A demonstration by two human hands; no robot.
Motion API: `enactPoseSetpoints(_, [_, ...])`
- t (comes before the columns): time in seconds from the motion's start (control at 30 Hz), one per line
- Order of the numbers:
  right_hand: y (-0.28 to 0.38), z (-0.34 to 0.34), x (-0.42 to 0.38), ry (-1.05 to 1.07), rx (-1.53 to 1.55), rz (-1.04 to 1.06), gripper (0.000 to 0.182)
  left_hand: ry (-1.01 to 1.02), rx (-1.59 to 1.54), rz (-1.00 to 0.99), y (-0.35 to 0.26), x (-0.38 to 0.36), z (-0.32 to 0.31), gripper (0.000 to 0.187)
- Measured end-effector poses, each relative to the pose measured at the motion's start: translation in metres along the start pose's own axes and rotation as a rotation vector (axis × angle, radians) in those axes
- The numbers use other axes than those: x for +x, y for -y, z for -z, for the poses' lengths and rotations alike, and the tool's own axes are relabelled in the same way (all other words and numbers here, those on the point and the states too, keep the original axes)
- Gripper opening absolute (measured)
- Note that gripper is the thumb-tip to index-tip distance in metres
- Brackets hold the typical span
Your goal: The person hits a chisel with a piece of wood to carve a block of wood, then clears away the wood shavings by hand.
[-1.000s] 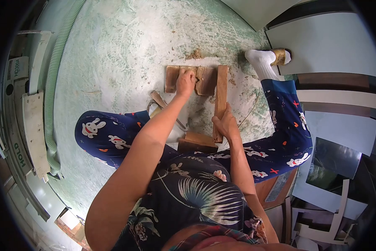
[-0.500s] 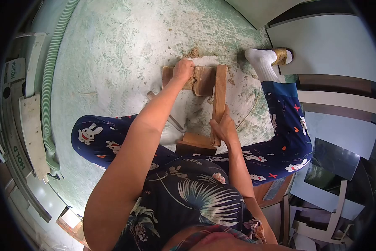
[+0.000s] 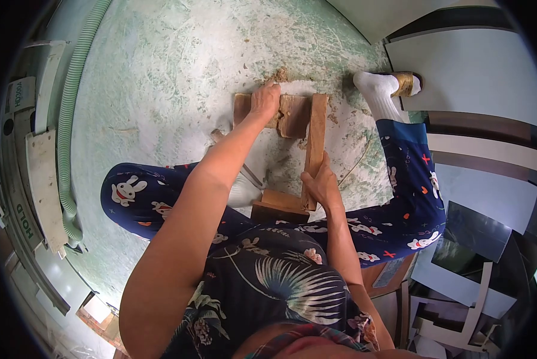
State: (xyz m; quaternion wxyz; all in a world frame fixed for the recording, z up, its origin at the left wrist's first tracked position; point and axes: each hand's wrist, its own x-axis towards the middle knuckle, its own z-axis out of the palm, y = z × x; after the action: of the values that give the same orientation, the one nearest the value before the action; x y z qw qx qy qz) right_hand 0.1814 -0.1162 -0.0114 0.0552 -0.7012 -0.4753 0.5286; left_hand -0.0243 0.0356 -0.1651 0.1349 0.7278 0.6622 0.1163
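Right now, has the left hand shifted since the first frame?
Yes: the left hand has moved forward, closer to the brown debris on the floor.

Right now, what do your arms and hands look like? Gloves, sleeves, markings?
Left hand and right hand: no gloves. Left arm and right arm: forearms bare, any sleeves end above the elbows. No watch, bracelet or cable visible. Shirt is dark with a pale leaf-and-flower print. Rings or small markings: can't tell.
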Motion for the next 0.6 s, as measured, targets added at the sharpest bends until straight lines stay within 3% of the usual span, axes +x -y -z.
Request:
enactPoseSetpoints(0.07, [-0.001, -0.001, 0.0, 0.003, -0.014, -0.004, 0.087, -0.076, 0.056, 0.031, 0.0, 0.001, -0.007, 0.006])
enactPoseSetpoints(0.17, [-0.003, 0.0, 0.0, -0.003, -0.033, -0.002, 0.088, -0.028, -0.091, 0.241, 0.009, 0.011, -0.016, 0.011])
enactPoseSetpoints(0.27, [-0.001, 0.0, -0.001, -0.003, -0.027, 0.003, 0.088, 0.052, -0.3, 0.338, 0.013, 0.02, 0.013, 0.005])
enactPoseSetpoints(0.3, [0.0, 0.001, -0.001, -0.002, -0.016, 0.007, 0.089, 0.167, -0.305, 0.37, 0.018, 0.023, 0.019, 0.011])
enactPoseSetpoints(0.4, [0.0, 0.003, -0.002, 0.007, -0.02, 0.002, 0.089, -0.095, -0.32, 0.054, 0.018, 0.0, 0.023, 0.017])
enactPoseSetpoints(0.5, [-0.001, 0.003, -0.001, 0.008, -0.023, 0.001, 0.089, -0.093, 0.04, -0.2, 0.003, -0.031, 0.03, 0.021])
enactPoseSetpoints(0.6, [-0.002, 0.001, 0.0, -0.019, -0.02, 0.037, 0.085, -0.204, 0.186, -0.233, -0.019, -0.071, 0.022, 0.019])
